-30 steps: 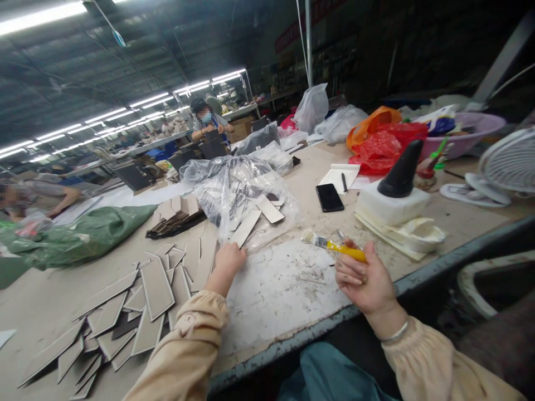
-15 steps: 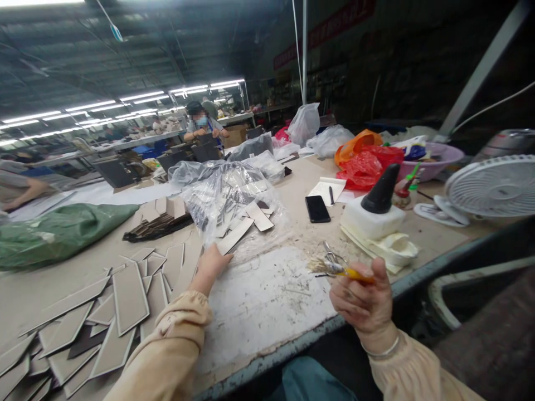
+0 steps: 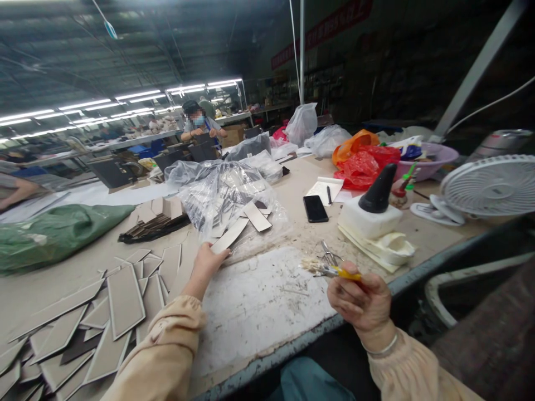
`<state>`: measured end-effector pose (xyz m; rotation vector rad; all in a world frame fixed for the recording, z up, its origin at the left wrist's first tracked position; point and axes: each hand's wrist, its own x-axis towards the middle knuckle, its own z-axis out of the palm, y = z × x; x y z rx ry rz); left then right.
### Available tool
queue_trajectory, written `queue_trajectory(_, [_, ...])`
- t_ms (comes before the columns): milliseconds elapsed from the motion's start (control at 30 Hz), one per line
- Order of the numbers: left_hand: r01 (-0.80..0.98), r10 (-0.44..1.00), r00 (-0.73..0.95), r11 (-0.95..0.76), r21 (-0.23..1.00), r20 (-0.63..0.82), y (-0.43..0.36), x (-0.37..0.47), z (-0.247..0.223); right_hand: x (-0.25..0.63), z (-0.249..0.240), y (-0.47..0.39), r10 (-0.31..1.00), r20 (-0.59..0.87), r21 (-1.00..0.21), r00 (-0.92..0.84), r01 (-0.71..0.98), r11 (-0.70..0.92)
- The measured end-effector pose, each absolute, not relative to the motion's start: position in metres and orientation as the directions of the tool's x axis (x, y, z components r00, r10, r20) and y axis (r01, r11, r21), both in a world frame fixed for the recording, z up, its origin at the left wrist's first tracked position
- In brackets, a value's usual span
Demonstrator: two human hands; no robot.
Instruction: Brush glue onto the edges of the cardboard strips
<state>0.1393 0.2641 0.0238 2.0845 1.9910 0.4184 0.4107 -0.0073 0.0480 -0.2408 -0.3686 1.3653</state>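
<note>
Head view: your left hand (image 3: 208, 260) reaches forward across the table (image 3: 267, 303), fingers curled onto the near end of a grey card strip (image 3: 229, 235) that sticks out of the clear plastic bag (image 3: 221, 192). Fingertips touch the strip; whether they pinch it fully you can't tell, they are partly hidden. The strip lies flat, slanted, at the bag's mouth, just beyond the white stained work patch.

Your right hand (image 3: 359, 301) is up near the table edge, fingers closed around a yellow-handled brush (image 3: 334, 272). The bristles point left, over the table, close to the scissors (image 3: 328, 254) lying just behind.

Left of your left arm, a loose spread of grey card pieces (image 3: 121, 298) covers the table, overlapping. Behind them sits a dark stack of strips (image 3: 152, 220), and further left a green bag (image 3: 54, 234).

Right of the plastic bag: a black phone (image 3: 315, 208), a notepad with pen (image 3: 325, 191), then a white glue bottle with black cone cap (image 3: 374, 209) sitting on a pale cloth. A white fan (image 3: 489, 186) is at the far right, with red and orange bags (image 3: 361, 161) behind.

A masked person (image 3: 198, 125) works at a far bench; another person's arm (image 3: 16, 189) shows at the left edge.
</note>
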Motion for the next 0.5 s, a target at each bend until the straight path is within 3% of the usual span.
queue_trajectory(233, [0.828,0.984,0.017,-0.113,0.549,0.177,0.227,0.109,0.035,0.415,0.046,-0.002,0.971,0.045,-0.49,0.234,-0.842,0.225])
queue_trajectory(333, [0.68,0.986,0.037,-0.144,0.719,0.162,0.186,0.087,0.03,0.414,0.047,-0.002,0.962,0.028,-0.529,0.271,-0.812,0.245])
queue_trajectory(433, [0.442,0.981,0.159,-0.173,0.88,0.113,0.134,0.075,0.017,0.412,0.048,-0.003,0.964,0.022,-0.598,0.264,-0.769,0.225])
queue_trajectory(500, [0.47,0.953,0.291,-0.222,0.854,0.088,0.101,0.075,0.007,0.409,0.048,-0.002,0.973,0.016,-0.65,0.229,-0.738,0.184])
